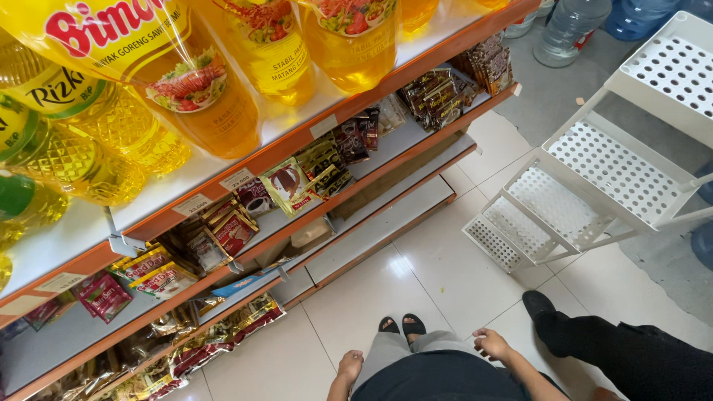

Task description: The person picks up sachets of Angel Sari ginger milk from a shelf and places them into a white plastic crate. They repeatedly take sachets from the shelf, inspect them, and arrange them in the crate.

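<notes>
At 6 o'clock, low in frame: left hand [349, 367] loosely curled, holding nothing, hangs at hip. Right hand [492, 344] half open, empty, beside thigh. Nearest goods: sachet packs [223, 338] on bottom shelf [52, 349], approx 9 o'clock of left hand, well apart. White perforated rack [594, 178] at 2 o'clock.

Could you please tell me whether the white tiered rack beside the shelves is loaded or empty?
Empty. The white tiered rack shows bare perforated trays on every visible level, nothing resting on them. Both hands hang free below.
</notes>
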